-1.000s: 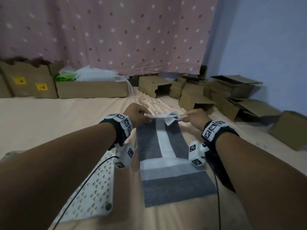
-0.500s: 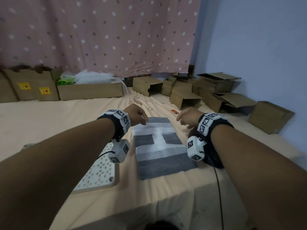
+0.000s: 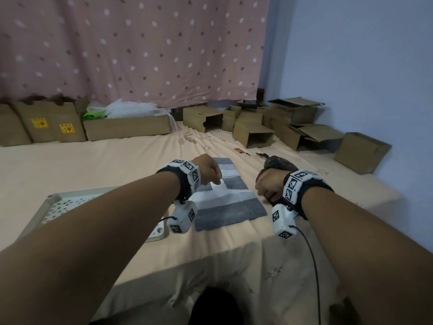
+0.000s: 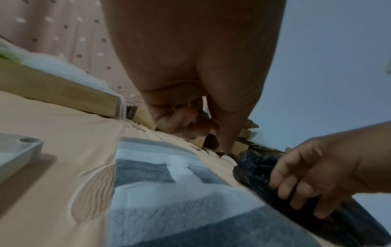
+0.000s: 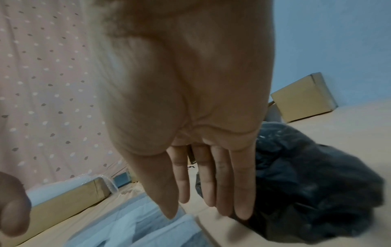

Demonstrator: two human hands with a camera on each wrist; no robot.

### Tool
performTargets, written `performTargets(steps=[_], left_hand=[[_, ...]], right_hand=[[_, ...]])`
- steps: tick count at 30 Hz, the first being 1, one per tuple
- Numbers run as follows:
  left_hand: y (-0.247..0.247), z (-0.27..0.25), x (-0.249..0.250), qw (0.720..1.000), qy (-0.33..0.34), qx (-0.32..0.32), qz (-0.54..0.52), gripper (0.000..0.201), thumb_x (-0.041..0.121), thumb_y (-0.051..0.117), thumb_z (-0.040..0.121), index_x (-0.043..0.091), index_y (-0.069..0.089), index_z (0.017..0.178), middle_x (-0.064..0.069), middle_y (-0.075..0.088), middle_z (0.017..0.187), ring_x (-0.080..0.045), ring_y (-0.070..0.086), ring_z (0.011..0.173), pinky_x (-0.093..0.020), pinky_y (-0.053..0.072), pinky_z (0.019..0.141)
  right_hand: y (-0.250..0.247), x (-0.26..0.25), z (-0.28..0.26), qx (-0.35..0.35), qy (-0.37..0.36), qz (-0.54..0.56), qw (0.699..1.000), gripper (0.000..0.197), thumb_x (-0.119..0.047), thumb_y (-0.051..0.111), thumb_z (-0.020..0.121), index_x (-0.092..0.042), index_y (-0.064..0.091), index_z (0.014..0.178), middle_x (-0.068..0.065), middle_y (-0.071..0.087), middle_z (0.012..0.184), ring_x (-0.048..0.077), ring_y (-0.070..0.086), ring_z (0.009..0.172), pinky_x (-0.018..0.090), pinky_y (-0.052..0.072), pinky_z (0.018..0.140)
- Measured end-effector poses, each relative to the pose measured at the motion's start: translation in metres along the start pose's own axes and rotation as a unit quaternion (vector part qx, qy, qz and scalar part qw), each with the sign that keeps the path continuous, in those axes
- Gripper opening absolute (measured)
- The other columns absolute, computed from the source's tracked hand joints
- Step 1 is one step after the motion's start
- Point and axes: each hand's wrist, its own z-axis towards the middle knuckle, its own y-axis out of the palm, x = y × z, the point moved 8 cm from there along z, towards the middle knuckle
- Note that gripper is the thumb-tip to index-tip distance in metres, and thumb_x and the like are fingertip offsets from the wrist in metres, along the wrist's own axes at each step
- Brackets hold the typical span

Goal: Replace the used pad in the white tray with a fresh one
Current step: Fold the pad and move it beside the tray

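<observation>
Pink dotted curtain (image 3: 140, 55), cardboard boxes (image 3: 253, 134) beneath it, peach bedsheet (image 3: 82, 165), blue wall (image 3: 363, 66)

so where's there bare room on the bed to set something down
Widest free patch: bare sheet between the white tray and the long box at the far edge. A narrower strip lies between the grey pad and the cardboard boxes. Crowded: right of the pad, where the right hand touches the black bag.

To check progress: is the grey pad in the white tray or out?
Out: the grey pad lies on the bedsheet beside the white tray.
</observation>
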Motion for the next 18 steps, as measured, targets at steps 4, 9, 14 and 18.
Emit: performTargets(steps=[4, 9, 14, 18], left_hand=[[0.026, -0.009, 0.001, 0.999, 0.008, -0.042, 0.022, 0.005, 0.01, 0.077, 0.082, 0.014, 0.076, 0.08, 0.001, 0.066, 0.065, -0.013, 0.059, 0.058, -0.015, 0.043, 0.04], [0.056, -0.011, 0.008, 0.998, 0.0, -0.068, 0.016, 0.005, 0.01, 0.078, 0.08, 0.014, 0.076, 0.079, -0.003, 0.07, 0.074, -0.016, 0.066, 0.07, -0.023, 0.053, 0.05], [0.084, -0.01, 0.024, 0.985, 0.018, -0.078, 0.152, 0.018, 0.023, 0.075, 0.082, 0.011, 0.079, 0.095, -0.006, 0.075, 0.1, -0.024, 0.069, 0.095, -0.037, 0.06, 0.087], [0.098, -0.009, 0.037, 0.964, 0.036, -0.083, 0.251, 0.034, 0.036, 0.073, 0.083, 0.011, 0.075, 0.106, -0.007, 0.073, 0.106, -0.026, 0.068, 0.1, -0.039, 0.057, 0.092]], right_hand=[[0.014, 0.015, -0.013, -0.021, 0.013, -0.02, 0.999, 0.02, -0.008, 0.07, 0.084, -0.005, 0.064, 0.103, 0.014, 0.067, 0.1, 0.033, 0.071, 0.093, 0.04, 0.061, 0.075], [0.03, 0.02, -0.026, -0.001, -0.034, -0.015, 0.999, 0.014, -0.004, 0.063, 0.086, -0.016, 0.057, 0.092, 0.009, 0.057, 0.105, 0.024, 0.058, 0.089, 0.03, 0.053, 0.065], [0.032, 0.026, -0.02, 0.005, -0.021, 0.005, 1.0, 0.019, -0.012, 0.068, 0.082, -0.001, 0.062, 0.098, 0.02, 0.065, 0.1, 0.032, 0.07, 0.088, 0.036, 0.061, 0.073], [0.038, 0.037, -0.02, -0.009, 0.044, 0.079, 0.996, 0.012, -0.008, 0.062, 0.086, 0.002, 0.06, 0.091, 0.019, 0.06, 0.073, 0.027, 0.058, 0.063, 0.036, 0.051, 0.067]])
